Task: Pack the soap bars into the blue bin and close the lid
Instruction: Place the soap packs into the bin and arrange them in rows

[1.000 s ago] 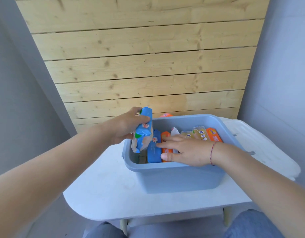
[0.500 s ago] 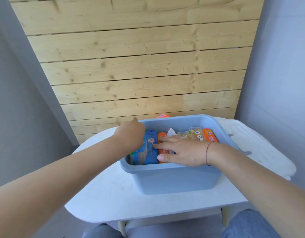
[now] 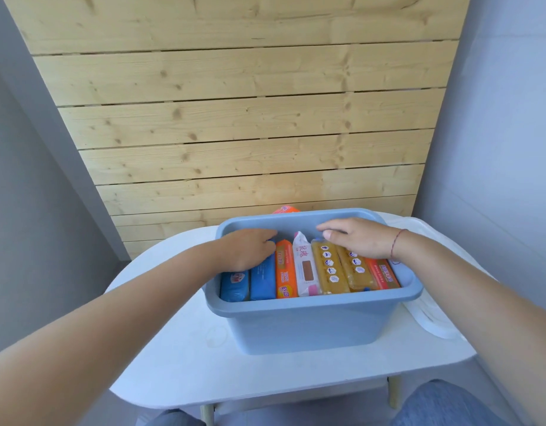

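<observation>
Both hands lie flat on wrapped soap bars (image 3: 285,269) packed upright in the blue bin (image 3: 308,321) at centre frame: left hand (image 3: 247,249) on blue bars, right hand (image 3: 359,241) on yellow ones, neither apparently gripping; white lid (image 3: 431,315) on the table (image 3: 179,358), right

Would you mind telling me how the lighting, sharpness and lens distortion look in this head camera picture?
Head view: soft, even daylight, no harsh glare; only a faint shadow under the blue bin. Soap wrappers read fairly sharp. Wide-angle bending shows at the edges, where the forearms swell and the wooden wall leans.
</observation>
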The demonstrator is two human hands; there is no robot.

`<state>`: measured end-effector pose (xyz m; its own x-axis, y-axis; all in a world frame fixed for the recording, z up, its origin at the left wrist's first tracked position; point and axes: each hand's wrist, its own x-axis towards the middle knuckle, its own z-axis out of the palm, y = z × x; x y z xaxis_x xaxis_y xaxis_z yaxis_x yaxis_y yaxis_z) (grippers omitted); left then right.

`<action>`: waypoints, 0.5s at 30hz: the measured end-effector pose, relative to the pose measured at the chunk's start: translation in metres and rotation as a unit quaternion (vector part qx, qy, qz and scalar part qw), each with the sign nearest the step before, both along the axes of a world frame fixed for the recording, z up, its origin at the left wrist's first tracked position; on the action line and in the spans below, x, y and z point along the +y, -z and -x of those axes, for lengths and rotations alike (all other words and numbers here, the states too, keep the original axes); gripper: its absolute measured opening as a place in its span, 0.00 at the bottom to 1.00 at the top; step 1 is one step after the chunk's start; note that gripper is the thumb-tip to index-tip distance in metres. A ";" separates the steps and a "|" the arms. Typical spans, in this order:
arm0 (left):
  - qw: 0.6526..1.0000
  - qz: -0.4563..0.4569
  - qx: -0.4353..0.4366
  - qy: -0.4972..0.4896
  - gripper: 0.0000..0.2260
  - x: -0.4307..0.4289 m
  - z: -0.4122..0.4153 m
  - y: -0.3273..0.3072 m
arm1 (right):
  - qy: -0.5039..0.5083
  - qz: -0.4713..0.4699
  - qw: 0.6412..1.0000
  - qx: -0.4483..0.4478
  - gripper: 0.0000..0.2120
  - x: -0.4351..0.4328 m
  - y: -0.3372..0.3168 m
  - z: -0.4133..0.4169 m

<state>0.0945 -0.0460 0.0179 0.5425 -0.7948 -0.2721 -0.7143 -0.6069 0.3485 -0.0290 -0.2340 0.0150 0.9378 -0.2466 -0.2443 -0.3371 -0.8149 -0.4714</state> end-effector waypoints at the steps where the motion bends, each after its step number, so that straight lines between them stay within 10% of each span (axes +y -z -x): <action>1: 1.000 0.000 0.023 -0.003 0.16 -0.002 -0.002 -0.004 | 0.006 -0.024 1.000 0.002 0.21 -0.001 0.000 -0.001; 6: 0.984 0.041 0.158 -0.064 0.16 -0.003 -0.010 -0.009 | 0.031 -0.153 0.987 0.034 0.20 -0.002 -0.004 -0.001; 15: 0.978 0.014 0.207 -0.005 0.23 -0.003 -0.008 -0.001 | -0.048 -0.116 0.992 0.007 0.18 -0.004 0.003 0.000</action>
<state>0.1023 -0.0489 0.0188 0.3982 -0.8004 -0.4481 -0.5016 -0.5990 0.6242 -0.0288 -0.2381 0.0123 0.9503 -0.0911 -0.2976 -0.2707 -0.7138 -0.6460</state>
